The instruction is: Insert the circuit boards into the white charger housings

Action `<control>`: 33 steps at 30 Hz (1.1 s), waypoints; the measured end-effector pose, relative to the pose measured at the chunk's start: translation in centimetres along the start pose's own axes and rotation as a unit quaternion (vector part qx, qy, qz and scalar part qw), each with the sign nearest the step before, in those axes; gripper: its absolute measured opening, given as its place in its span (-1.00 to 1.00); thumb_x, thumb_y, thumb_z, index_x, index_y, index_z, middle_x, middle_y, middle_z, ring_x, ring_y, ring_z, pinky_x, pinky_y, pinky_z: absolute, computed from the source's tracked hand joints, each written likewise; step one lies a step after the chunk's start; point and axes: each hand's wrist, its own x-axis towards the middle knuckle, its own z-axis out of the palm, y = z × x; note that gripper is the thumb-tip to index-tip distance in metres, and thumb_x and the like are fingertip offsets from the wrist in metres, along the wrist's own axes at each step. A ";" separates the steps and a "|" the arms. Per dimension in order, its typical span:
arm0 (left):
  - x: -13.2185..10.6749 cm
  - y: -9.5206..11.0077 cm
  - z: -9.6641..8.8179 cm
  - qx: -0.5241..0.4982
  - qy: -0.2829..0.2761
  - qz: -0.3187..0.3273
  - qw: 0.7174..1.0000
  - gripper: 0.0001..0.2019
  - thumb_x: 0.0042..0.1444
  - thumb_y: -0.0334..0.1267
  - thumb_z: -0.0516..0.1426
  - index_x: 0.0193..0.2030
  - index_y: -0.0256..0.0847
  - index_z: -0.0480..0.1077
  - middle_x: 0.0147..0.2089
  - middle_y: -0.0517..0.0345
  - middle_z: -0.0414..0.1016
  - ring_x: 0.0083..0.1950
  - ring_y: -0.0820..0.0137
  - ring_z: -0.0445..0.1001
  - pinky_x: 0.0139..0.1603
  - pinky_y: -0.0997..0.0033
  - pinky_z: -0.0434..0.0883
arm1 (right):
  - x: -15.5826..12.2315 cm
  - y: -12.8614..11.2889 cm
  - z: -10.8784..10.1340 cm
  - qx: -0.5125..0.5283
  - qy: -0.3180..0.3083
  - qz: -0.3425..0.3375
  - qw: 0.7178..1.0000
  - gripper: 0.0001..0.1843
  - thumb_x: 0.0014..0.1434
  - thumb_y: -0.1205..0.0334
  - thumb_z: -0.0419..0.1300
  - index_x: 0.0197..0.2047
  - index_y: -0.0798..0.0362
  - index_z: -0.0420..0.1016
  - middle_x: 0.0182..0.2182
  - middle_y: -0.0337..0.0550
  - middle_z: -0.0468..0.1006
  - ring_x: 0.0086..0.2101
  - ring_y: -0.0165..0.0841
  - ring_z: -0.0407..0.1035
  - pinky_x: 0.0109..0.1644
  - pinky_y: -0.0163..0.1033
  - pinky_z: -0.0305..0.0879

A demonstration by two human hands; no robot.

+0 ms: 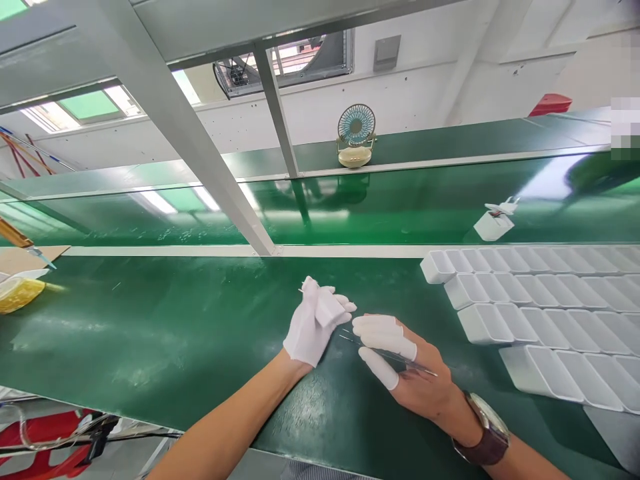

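My left hand (311,327), in a white glove, is over the green table and closed around a small white box-shaped piece (328,309). The thumb lies across the piece. Just to the right, my right hand (407,360) wears white finger cots on the thumb and fingers. Thin metal tweezers (395,356) are pinched between them. The tweezers' tips point left towards the gloved hand and stay a little apart from the white piece.
Rows of open white boxes (530,287) stand at the right. A white box with wires (494,225) sits on the green belt (380,213) beyond. A small fan (355,137) stands behind. Yellow tape (20,295) and an amber dispensing syringe (20,239) are at left. A slanting beam (200,147) crosses overhead.
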 end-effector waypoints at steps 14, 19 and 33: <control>0.3 -0.1 -1.1 0.413 -0.048 0.209 0.885 0.38 -0.24 -0.40 0.44 0.56 0.05 -0.41 0.48 -0.13 0.08 0.45 0.02 0.18 0.39 -0.03 0.24 | -0.1 0.6 -0.9 -0.031 0.089 0.189 0.977 -0.77 0.34 0.22 0.24 0.03 -0.04 0.62 -0.04 -0.08 0.67 -0.03 -0.23 0.59 0.08 -0.16 0.61; -0.9 3.2 -0.7 0.202 -0.026 0.340 0.918 -0.16 0.10 0.16 0.29 0.45 -0.09 0.17 0.33 -0.10 0.31 0.36 0.08 0.27 0.38 0.09 0.22 | -0.6 1.2 -0.6 -0.033 0.091 0.103 0.990 -0.67 0.32 0.33 0.25 0.13 -0.06 0.55 0.05 -0.05 0.61 0.04 -0.20 0.54 0.14 -0.07 0.57; -7.2 0.6 -0.3 0.337 -0.162 0.069 0.925 -0.60 0.30 0.04 0.19 -0.08 -0.33 0.55 -0.24 -0.01 0.47 -0.24 0.35 0.39 -0.21 0.36 0.36 | -1.5 0.3 0.0 -0.173 -0.112 -0.181 0.962 -0.38 0.36 0.40 0.08 0.45 0.20 0.12 0.24 0.24 0.42 0.31 -0.04 0.24 0.30 0.17 0.38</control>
